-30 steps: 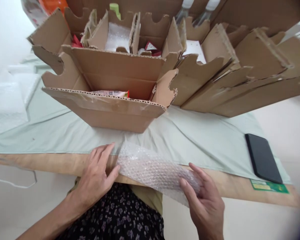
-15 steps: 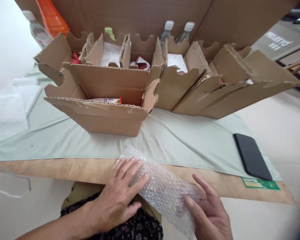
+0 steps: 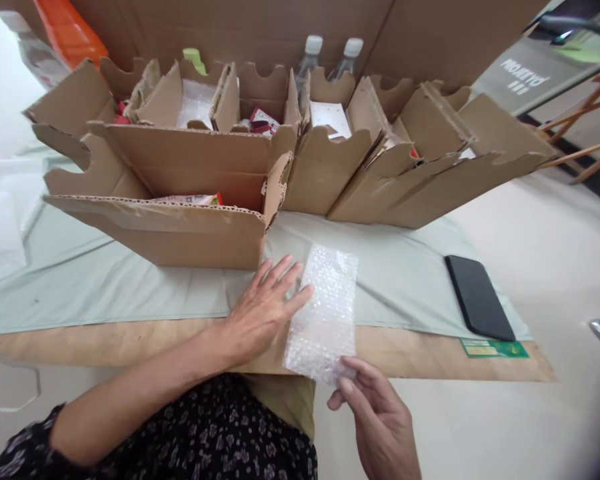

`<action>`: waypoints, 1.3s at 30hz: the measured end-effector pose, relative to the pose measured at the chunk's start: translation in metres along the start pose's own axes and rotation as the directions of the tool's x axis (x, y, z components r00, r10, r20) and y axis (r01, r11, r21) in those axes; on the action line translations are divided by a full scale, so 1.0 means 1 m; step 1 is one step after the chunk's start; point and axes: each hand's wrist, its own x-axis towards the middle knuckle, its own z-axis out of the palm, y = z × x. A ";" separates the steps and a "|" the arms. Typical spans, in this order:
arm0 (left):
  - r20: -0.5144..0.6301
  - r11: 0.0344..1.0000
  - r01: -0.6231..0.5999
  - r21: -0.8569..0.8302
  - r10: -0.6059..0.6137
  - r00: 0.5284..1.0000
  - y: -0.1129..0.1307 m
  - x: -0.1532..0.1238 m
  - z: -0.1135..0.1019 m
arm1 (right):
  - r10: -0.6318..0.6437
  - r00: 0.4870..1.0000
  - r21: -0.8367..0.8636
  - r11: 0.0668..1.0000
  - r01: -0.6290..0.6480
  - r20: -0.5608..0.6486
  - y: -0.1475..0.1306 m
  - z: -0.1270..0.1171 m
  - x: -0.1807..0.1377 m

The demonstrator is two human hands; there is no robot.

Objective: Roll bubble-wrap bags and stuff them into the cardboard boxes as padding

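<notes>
A strip of clear bubble wrap (image 3: 326, 313) lies flat across the pale green cloth (image 3: 130, 287) and the wooden table edge (image 3: 105, 340). My left hand (image 3: 265, 308) rests flat on the cloth with fingers stretched out, its fingertips touching the strip's left side. My right hand (image 3: 375, 413) pinches the strip's near corner between thumb and fingers, just off the table edge. An open cardboard box (image 3: 170, 220) stands right behind my left hand.
Behind stand several open cardboard boxes (image 3: 405, 153) with packets inside, two clear bottles (image 3: 330, 60) and an orange bottle (image 3: 70, 30). A black phone (image 3: 477, 297) and a green card (image 3: 493, 348) lie at the right. More bubble wrap (image 3: 0, 227) lies at the far left.
The bubble wrap went from a loose bundle held at the table edge to a strip laid out flat on the cloth. My left hand moved onto the table beside it.
</notes>
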 end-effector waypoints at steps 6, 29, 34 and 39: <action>0.138 0.965 -0.086 -0.247 0.123 0.983 0.027 -0.053 -0.011 | 0.127 0.992 0.054 0.990 -0.128 0.027 -0.001 0.000 0.003; -0.137 0.967 0.102 -0.234 -0.137 0.981 0.030 -0.003 0.024 | -0.555 0.685 -0.692 0.249 0.678 0.472 -0.022 0.012 0.038; -0.155 0.986 0.080 -0.148 -0.103 0.982 0.033 -0.016 0.013 | -0.553 0.677 -0.676 0.253 0.692 0.486 -0.014 0.010 0.047; -0.097 0.981 -0.022 -0.192 0.004 0.995 0.037 -0.024 -0.001 | -0.560 0.695 -0.594 0.393 0.702 0.451 -0.025 0.010 0.050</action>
